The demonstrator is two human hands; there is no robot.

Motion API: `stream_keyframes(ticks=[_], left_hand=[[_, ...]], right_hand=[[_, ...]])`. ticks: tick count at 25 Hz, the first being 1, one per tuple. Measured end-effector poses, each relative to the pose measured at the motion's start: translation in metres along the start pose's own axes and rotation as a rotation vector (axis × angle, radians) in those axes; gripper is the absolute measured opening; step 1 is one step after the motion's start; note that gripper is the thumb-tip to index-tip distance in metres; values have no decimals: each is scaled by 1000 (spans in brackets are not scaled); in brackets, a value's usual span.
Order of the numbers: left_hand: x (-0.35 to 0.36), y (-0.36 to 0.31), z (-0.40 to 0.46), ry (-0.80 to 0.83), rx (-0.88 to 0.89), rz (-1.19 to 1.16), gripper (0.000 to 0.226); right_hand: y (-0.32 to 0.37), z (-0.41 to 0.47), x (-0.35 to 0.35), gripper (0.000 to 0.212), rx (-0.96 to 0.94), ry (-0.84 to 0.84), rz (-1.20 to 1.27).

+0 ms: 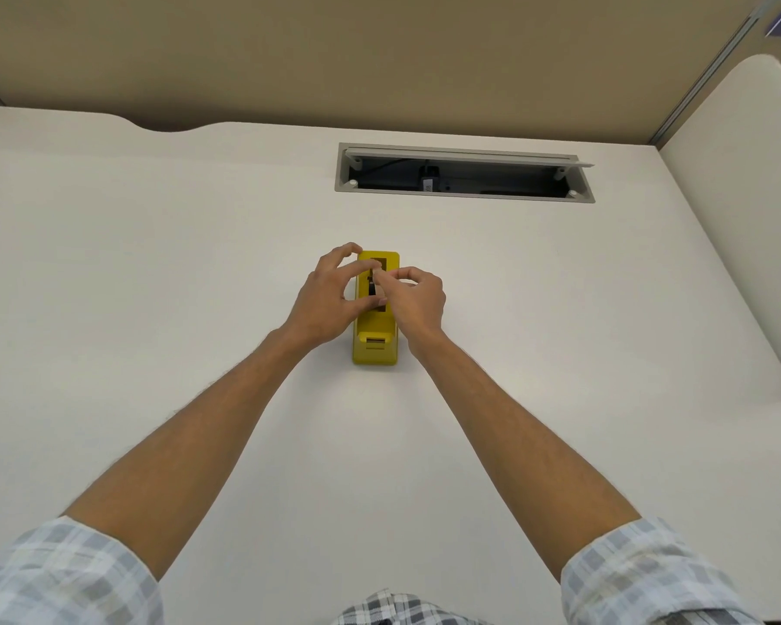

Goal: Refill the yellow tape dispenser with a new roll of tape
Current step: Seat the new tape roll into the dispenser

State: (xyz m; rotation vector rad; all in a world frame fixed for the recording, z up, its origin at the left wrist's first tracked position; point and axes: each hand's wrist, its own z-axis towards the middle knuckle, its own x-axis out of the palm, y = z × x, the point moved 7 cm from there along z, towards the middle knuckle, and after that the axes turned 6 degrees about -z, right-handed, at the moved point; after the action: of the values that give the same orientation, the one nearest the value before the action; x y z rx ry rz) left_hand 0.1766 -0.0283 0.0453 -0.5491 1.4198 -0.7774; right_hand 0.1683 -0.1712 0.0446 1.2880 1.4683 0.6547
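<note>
The yellow tape dispenser (375, 347) stands on the white desk (154, 263), its cutter end toward me. Both hands are over its open top slot. My left hand (330, 300) curls around from the left, thumb and fingers on a clear tape roll with a black core (372, 287) sitting in the slot. My right hand (413, 300) comes from the right, with thumb and forefinger pinching at the top of the roll. The roll is mostly hidden by my fingers.
A grey cable tray opening (463, 173) with its lid raised is set into the desk behind the dispenser. A tan partition wall (379, 60) runs along the back, and a white side panel (749, 196) stands at the right.
</note>
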Motion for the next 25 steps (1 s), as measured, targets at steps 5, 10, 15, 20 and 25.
stream_keyframes(ticks=[5,10,15,20,25], left_hand=[[2,2,0,9,6,69,49],[5,3,-1,95,35,144,46],[8,1,-2,83,55,79,42],[10,0,-5,71,80,63,46],[9,2,-3,64,65,54,48]], right_hand=[[-1,-2,0,15,4,-7,9],[-4,-2,2,13,25,-25,37],[-4,-6,7,24,78,-62,72],[-14,-8,7,15,19,-88,103],[-8,-4,3,20,12,-52,119]])
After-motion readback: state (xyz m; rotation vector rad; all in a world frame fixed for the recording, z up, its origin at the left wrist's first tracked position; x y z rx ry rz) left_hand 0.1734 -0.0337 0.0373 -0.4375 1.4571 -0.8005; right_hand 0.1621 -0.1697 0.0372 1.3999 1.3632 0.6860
